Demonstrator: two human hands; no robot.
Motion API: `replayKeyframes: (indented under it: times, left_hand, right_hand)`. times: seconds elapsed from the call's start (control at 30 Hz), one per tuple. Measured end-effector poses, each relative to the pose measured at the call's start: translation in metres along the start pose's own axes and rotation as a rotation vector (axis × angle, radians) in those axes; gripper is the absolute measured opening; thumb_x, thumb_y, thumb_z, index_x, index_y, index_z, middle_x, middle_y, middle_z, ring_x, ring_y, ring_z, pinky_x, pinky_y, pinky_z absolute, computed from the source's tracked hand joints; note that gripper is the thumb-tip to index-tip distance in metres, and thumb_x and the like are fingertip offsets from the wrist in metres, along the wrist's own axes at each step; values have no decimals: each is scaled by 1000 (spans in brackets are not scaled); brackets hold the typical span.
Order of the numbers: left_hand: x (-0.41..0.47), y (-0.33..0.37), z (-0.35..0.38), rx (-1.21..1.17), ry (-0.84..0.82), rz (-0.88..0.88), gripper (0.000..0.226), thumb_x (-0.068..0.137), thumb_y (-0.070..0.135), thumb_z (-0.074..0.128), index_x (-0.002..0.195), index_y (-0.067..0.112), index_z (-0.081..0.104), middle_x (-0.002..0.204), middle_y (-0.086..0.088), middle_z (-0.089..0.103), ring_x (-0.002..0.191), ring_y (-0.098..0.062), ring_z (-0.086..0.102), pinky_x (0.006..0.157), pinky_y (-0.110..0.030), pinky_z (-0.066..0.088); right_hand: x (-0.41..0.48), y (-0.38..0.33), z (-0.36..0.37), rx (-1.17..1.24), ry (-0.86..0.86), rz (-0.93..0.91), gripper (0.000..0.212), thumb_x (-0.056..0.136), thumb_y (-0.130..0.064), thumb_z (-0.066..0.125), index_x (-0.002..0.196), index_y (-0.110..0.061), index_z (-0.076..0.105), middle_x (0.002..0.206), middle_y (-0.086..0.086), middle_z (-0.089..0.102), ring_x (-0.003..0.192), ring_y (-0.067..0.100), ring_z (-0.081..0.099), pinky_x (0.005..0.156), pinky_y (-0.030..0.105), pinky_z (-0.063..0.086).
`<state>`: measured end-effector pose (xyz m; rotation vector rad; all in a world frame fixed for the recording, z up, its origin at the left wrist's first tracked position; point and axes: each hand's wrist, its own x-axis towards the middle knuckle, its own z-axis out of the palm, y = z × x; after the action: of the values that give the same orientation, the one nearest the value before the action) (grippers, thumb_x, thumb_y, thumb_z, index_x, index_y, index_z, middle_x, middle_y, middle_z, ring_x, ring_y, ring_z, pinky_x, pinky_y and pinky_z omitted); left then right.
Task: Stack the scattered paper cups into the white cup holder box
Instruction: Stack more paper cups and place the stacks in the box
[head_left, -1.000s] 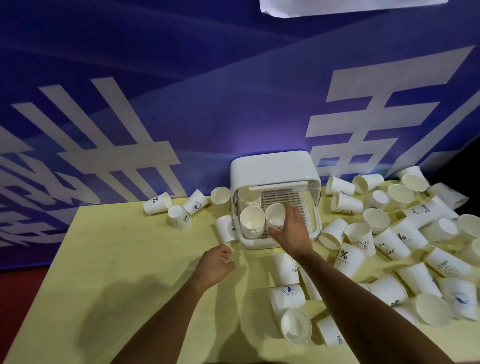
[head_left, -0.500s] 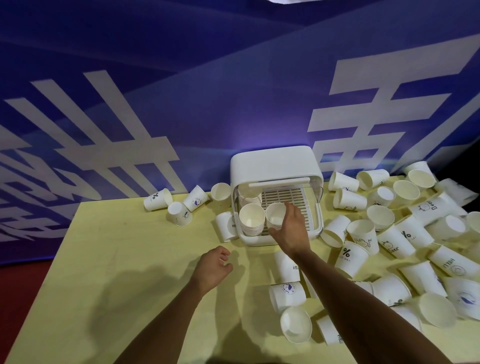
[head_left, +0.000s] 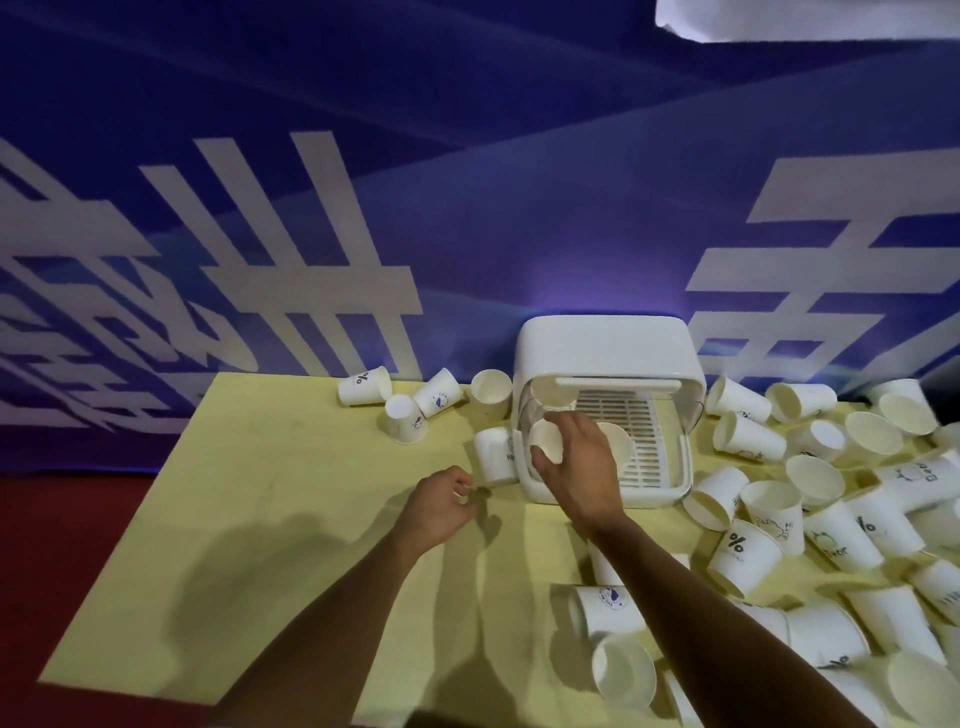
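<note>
Fingers (head_left: 569, 428) of R hand (head_left: 579, 467) wrap a cup (head_left: 545, 442) at front-L inside the box. L hand (head_left: 439, 506) is loosely curled, holds nothing, just L of box. Yellow counter (head_left: 260, 519) carries white holder box (head_left: 602, 343) at back-centre. Scattered cups (head_left: 831, 525) lie mostly on R side, and a few cups (head_left: 415, 405) sit L of box.

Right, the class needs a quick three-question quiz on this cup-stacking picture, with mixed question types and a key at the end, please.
1. True or false: the left hand holds a cup.
2. The right hand reaches: A into the white cup holder box; B behind it; C left of it.
3. Fill in: most scattered cups lie to the box's ____.
Key: 1 false; 2 A; 3 right.
</note>
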<state>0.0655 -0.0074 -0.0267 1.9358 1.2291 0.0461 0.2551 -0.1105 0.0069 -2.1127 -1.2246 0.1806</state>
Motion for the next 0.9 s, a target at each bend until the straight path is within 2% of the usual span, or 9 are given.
replayKeyframes:
  times: [0.2,0.3,0.43,0.6,0.9]
  left_hand:
    - [6,-24,-43,-43,78,-49,35,81,23,75,113,13,65,102,-1,66,85,-18,60,87,-32,52]
    - [9,-40,-71,-20,110,-70,36,81,19,74,115,11,64,107,-5,68,95,-23,65,89,-32,52]
    - [20,-62,-108,-17,152,-104,37,81,18,74,116,11,64,109,-7,68,97,-25,65,90,-34,53]
    - [39,-88,-143,14,169,-128,40,81,24,75,117,16,63,111,-4,68,100,-23,64,92,-36,53]
    - [95,-126,-166,48,135,-140,50,78,23,76,126,16,59,128,-4,59,115,-22,58,97,-33,49]
  right_hand:
    - [16,-34,35,6,-131,-31,44,84,-29,72,125,-15,61,119,5,64,109,26,57,94,36,45]
    - [25,-51,54,-4,-190,-65,48,83,-30,72,128,-16,60,124,5,63,113,27,57,97,37,43]
    - [40,-73,79,-29,-258,-62,52,85,-34,71,133,-19,58,130,3,60,118,25,55,101,37,43]
    - [60,-97,114,-33,-325,-83,55,84,-32,74,133,-15,56,130,8,61,117,28,56,102,39,43]
    - [87,-125,176,-92,-350,-81,50,86,-29,73,131,-17,56,128,6,61,114,28,56,102,40,44]
